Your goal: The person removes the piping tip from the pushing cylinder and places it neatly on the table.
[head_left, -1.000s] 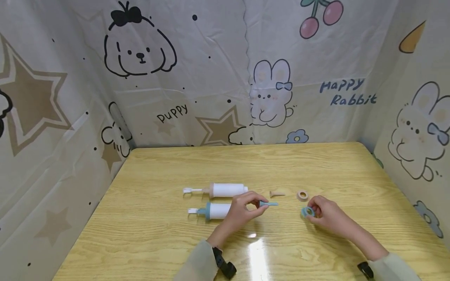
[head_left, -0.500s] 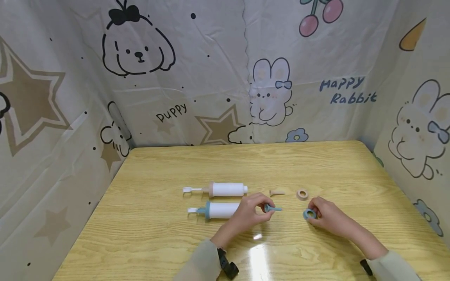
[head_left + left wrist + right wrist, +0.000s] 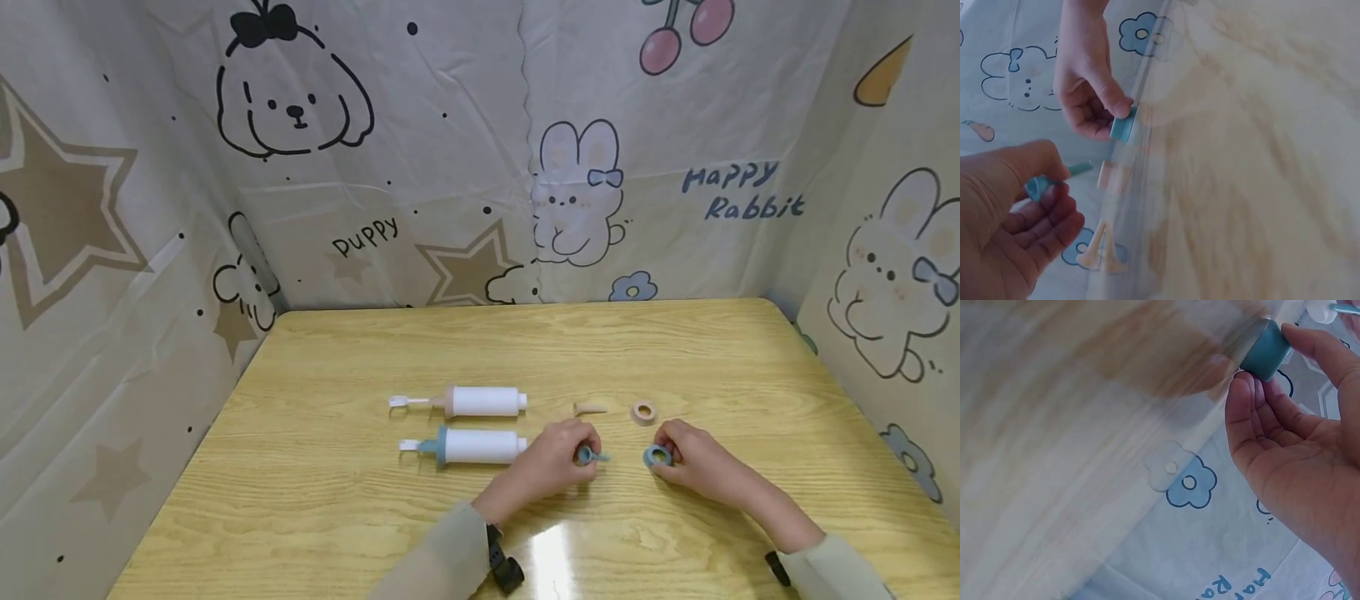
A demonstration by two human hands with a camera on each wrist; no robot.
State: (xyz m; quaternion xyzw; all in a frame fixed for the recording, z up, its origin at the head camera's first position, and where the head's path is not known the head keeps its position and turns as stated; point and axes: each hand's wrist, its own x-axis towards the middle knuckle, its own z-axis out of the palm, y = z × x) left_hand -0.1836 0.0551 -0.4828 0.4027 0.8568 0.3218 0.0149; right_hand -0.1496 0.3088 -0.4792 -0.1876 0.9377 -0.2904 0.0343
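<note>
My left hand (image 3: 555, 460) pinches a small teal funnel-shaped piece (image 3: 1037, 187) with a thin stem between thumb and fingers, just over the table. In the head view, the stem points right, toward the other hand. My right hand (image 3: 697, 461) pinches a short teal ring (image 3: 1266, 351) between thumb and fingers, low at the tabletop. A gap separates the two teal pieces. Behind them lie a matching beige funnel-shaped piece (image 3: 592, 409) and a beige ring (image 3: 642, 422).
Two white cylinders lie side by side at left on the wooden table (image 3: 337, 533). The farther cylinder (image 3: 485, 402) has a beige collar, the nearer cylinder (image 3: 480, 447) a teal one; each ends in a white tip. Patterned cloth (image 3: 450, 150) encloses the table's back and sides.
My left hand has moved right and slightly nearer with the teal funnel-shaped piece, turning its wide mouth more into view. My right hand stays in nearly the same place; its ring has tilted slightly.
</note>
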